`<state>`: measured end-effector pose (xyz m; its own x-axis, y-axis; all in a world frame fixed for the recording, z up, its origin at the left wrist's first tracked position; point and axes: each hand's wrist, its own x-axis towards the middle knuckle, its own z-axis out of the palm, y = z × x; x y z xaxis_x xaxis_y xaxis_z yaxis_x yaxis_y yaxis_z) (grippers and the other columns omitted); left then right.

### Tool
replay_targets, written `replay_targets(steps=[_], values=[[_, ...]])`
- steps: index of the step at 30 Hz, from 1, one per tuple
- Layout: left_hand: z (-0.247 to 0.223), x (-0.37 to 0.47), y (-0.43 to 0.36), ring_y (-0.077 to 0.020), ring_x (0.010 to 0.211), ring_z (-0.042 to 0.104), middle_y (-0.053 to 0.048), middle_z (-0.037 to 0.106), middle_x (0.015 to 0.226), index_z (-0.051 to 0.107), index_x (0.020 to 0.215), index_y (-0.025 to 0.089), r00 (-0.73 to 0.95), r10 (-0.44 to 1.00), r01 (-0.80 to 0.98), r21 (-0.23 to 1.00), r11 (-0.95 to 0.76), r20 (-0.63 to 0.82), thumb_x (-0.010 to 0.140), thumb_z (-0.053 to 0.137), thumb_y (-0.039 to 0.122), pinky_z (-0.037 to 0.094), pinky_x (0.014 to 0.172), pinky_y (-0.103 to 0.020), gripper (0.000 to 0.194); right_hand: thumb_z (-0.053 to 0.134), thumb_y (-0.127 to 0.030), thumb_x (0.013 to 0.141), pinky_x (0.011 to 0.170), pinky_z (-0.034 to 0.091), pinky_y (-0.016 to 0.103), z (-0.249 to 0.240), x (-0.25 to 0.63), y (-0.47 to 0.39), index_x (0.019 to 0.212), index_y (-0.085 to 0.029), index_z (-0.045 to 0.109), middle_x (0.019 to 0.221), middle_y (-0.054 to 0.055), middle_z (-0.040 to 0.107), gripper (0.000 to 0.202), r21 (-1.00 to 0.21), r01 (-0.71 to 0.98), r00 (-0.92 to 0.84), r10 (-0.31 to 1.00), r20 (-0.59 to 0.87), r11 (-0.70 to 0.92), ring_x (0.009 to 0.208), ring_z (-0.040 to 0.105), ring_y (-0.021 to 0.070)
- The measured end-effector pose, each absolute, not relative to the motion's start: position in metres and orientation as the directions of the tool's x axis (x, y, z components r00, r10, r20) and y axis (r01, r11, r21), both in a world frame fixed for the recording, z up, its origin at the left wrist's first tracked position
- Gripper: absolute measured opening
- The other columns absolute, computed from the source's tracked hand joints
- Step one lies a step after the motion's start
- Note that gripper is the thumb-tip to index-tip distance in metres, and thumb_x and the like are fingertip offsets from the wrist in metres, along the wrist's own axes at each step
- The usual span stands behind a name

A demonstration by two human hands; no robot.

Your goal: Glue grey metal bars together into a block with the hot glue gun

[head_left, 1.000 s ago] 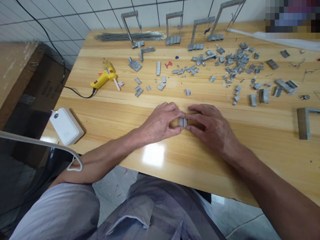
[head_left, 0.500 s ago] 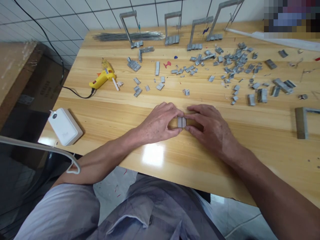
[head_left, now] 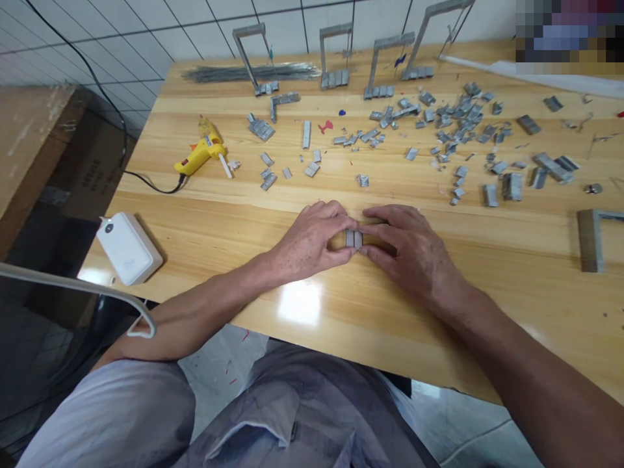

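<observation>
Two short grey blocks of staples (head_left: 358, 240) lie side by side on the wooden table (head_left: 205, 227), touching along one long edge with a dark seam between them. My left hand (head_left: 316, 237) pinches the left block between thumb and fingers at its ends. From the other side, my right hand (head_left: 409, 247) pinches the right block the same way, its thumb and index fingertip close to the left hand's. Fingertips cover the blocks' far and near ends. A small staple piece (head_left: 362, 181) lies just beyond the hands.
Several grey frames (head_left: 336, 29) stand along the tiled wall. Loose staple pieces (head_left: 470, 117) are scattered at the back right. A yellow glue gun (head_left: 202, 153) and a white power bank (head_left: 129, 248) lie to the left. At the right edge is a grey angled frame (head_left: 589, 240).
Almost nothing differs. Both hands keep their pinch on the two staple blocks, and the view has shifted very slightly.
</observation>
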<state>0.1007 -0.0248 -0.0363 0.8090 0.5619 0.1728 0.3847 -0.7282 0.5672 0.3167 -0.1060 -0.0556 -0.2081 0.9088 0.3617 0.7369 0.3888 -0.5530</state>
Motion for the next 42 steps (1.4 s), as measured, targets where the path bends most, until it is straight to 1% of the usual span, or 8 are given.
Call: replay_targets(steps=[12, 17, 23, 29, 32, 36, 39, 42], values=[[-0.038, 0.101, -0.025, -0.0227, 0.103, 0.063, -0.006, 0.07, 0.112, 0.069, 0.114, 0.02, 0.818, 0.548, 0.388, 0.536, -0.75, 0.176, 0.092, 0.069, 0.025, 0.047, 0.095, -0.039, 0.022, 0.068, -0.023, 0.095, 0.105, 0.055, 0.059, -0.056, 0.318, -0.105, 0.121, -0.026, 0.079, 0.132, 0.014, 0.074, 0.028, -0.542, 0.737, -0.225, 0.903, 0.366, 0.403, 0.124, 0.068, 0.0357], [-0.039, 0.101, -0.027, -0.0243, 0.104, 0.063, -0.007, 0.07, 0.11, 0.067, 0.111, 0.021, 0.8, 0.579, 0.43, 0.523, -0.736, 0.157, 0.09, 0.069, 0.027, 0.047, 0.095, -0.04, 0.022, 0.069, -0.027, 0.095, 0.108, 0.054, 0.06, -0.053, 0.319, -0.107, 0.124, -0.026, 0.075, 0.135, 0.014, 0.073, 0.03, -0.508, 0.758, -0.229, 0.896, 0.379, 0.409, 0.127, 0.067, 0.0361], [-0.039, 0.1, -0.028, -0.0252, 0.102, 0.063, -0.009, 0.07, 0.11, 0.067, 0.115, 0.019, 0.801, 0.57, 0.41, 0.524, -0.746, 0.185, 0.09, 0.069, 0.027, 0.048, 0.095, -0.042, 0.027, 0.064, -0.032, 0.099, 0.109, 0.053, 0.06, -0.029, 0.334, -0.105, 0.122, -0.032, 0.073, 0.13, 0.01, 0.076, 0.025, -0.498, 0.828, -0.021, 0.904, 0.428, 0.256, 0.123, 0.069, 0.0349], [-0.041, 0.099, -0.029, -0.0266, 0.102, 0.062, -0.009, 0.068, 0.11, 0.068, 0.121, 0.018, 0.808, 0.552, 0.405, 0.487, -0.774, 0.205, 0.089, 0.072, 0.032, 0.048, 0.095, -0.043, 0.035, 0.064, -0.03, 0.098, 0.099, 0.058, 0.056, -0.019, 0.343, -0.1, 0.112, -0.029, 0.075, 0.114, 0.01, 0.08, 0.018, -0.495, 0.844, 0.045, 0.893, 0.449, 0.207, 0.11, 0.074, 0.0329], [-0.042, 0.099, -0.028, -0.0255, 0.097, 0.061, -0.008, 0.068, 0.106, 0.071, 0.118, 0.02, 0.812, 0.533, 0.378, 0.481, -0.791, 0.238, 0.088, 0.073, 0.029, 0.049, 0.092, -0.042, 0.032, 0.066, -0.031, 0.097, 0.097, 0.058, 0.055, -0.013, 0.347, -0.101, 0.107, -0.028, 0.076, 0.11, 0.009, 0.08, 0.014, -0.444, 0.87, 0.007, 0.894, 0.448, 0.216, 0.108, 0.074, 0.0326], [-0.045, 0.098, -0.025, -0.0235, 0.099, 0.063, -0.008, 0.067, 0.105, 0.069, 0.114, 0.019, 0.782, 0.563, 0.354, 0.552, -0.755, 0.269, 0.091, 0.071, 0.025, 0.051, 0.092, -0.04, 0.025, 0.069, -0.032, 0.094, 0.092, 0.058, 0.054, -0.01, 0.356, -0.105, 0.104, -0.027, 0.076, 0.104, 0.009, 0.08, 0.013, -0.353, 0.917, -0.032, 0.916, 0.401, 0.187, 0.102, 0.074, 0.0331], [-0.049, 0.097, -0.022, -0.0235, 0.103, 0.063, -0.008, 0.067, 0.106, 0.068, 0.114, 0.019, 0.753, 0.59, 0.357, 0.573, -0.738, 0.291, 0.093, 0.072, 0.025, 0.052, 0.095, -0.04, 0.023, 0.071, -0.034, 0.091, 0.09, 0.057, 0.055, -0.016, 0.36, -0.105, 0.104, -0.023, 0.076, 0.105, 0.012, 0.079, 0.018, -0.267, 0.952, -0.05, 0.936, 0.349, 0.151, 0.1, 0.072, 0.0356], [-0.051, 0.097, -0.022, -0.025, 0.106, 0.063, -0.009, 0.068, 0.109, 0.067, 0.117, 0.019, 0.753, 0.599, 0.384, 0.557, -0.736, 0.273, 0.093, 0.074, 0.029, 0.051, 0.098, -0.042, 0.026, 0.072, -0.037, 0.091, 0.092, 0.055, 0.055, -0.02, 0.356, -0.105, 0.108, -0.021, 0.075, 0.108, 0.015, 0.078, 0.024, -0.211, 0.962, -0.096, 0.937, 0.336, 0.175, 0.103, 0.071, 0.0366]])
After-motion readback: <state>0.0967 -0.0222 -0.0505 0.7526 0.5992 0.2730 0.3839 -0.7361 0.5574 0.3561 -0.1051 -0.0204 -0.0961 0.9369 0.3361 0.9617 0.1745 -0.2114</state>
